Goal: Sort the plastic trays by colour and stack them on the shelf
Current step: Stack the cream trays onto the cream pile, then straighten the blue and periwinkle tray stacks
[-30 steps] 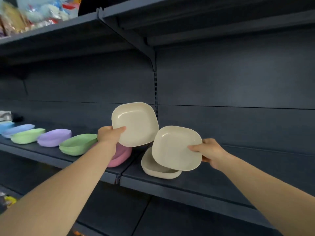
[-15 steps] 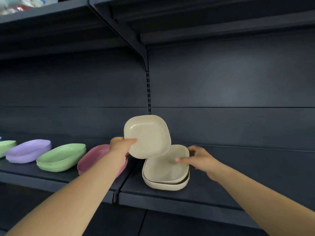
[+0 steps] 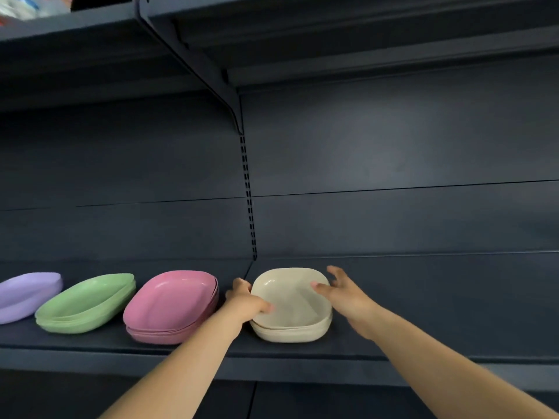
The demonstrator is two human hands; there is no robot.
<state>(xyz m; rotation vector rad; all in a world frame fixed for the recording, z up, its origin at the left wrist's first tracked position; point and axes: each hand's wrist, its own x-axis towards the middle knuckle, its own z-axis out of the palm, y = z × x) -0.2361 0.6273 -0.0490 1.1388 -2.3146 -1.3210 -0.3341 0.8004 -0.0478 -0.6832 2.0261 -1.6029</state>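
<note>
A stack of cream trays (image 3: 292, 309) sits on the dark shelf (image 3: 438, 337), just right of the upright. My left hand (image 3: 246, 300) holds the left rim of the top cream tray, thumb inside and fingers behind the edge. On the stack's right side my right hand (image 3: 344, 293) has its fingers spread, with the thumb tip over the rim and nothing in its grasp. To the left, in a row, stand a pink stack (image 3: 172, 306), a green stack (image 3: 87, 300) and a purple tray stack (image 3: 27, 294) cut off by the frame edge.
An upper shelf with a slanted bracket (image 3: 193, 55) hangs overhead. The slotted upright (image 3: 248, 195) runs down the back panel behind the cream stack. The shelf stretches bare to the right of the cream stack. Packaged goods (image 3: 27, 7) show at the top left.
My left hand brought its cream tray down onto the cream stack. My right hand, which set its tray there earlier, has let go and shifted to the stack's right edge.
</note>
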